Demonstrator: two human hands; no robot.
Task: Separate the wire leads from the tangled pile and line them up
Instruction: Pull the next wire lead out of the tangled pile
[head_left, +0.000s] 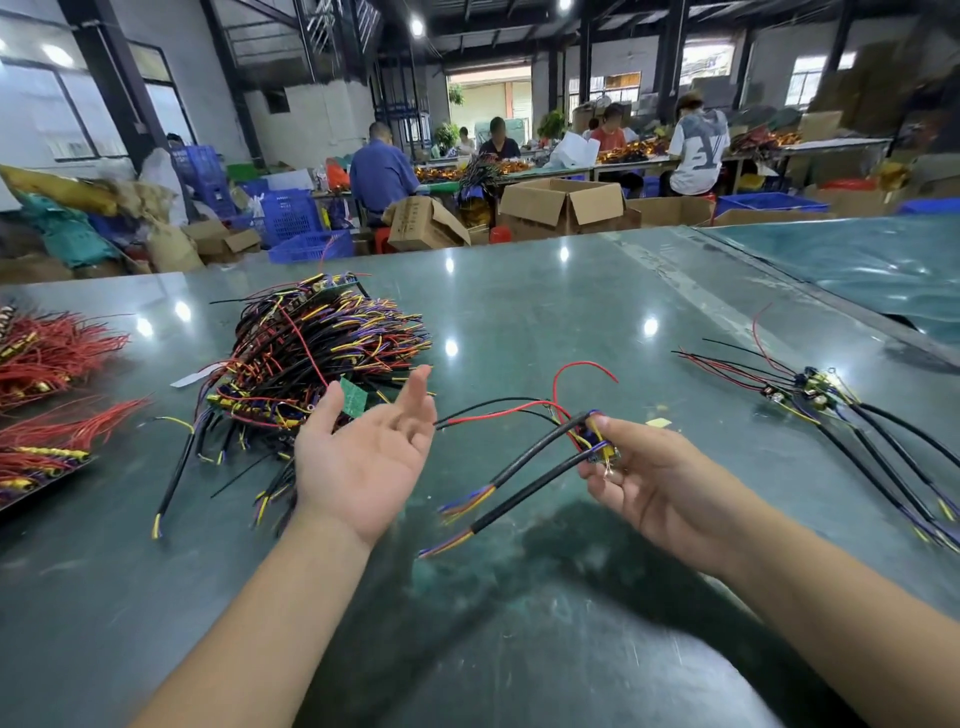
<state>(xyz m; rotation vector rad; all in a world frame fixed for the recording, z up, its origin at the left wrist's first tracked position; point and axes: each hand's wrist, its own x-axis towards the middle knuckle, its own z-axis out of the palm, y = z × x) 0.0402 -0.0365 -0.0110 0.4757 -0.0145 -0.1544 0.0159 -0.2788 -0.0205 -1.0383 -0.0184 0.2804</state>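
Head view: a person's two bare hands over a glossy dark-green tabletop in a workshop.
Right hand: fingers curled, pinching the small board end of a pulled-out wire lead with thick black sleeved cables and thin red and black strands, held just above the table.
Left hand: palm up, fingers straight and relaxed, gripping nothing — it hangs between the pile and the held lead.
Tangled pile of black, red, yellow and purple wire leads: on the table to the left, just beyond the left hand, well apart from the right.
Lined-up row of finished leads with black cables and small boards: on the table to the right, nearer the right hand.
Key relation: the held lead's long axis runs from the right fingertips down and leftward, its frayed yellow-purple ends pointing toward the left wrist; the row lies the opposite way, so the right hand looks better placed to lay it there (my judgement).
Lead's look: two black cables fanning apart, thin red strand looping upward.
Elsewhere: bundles of red wires at the left edge.
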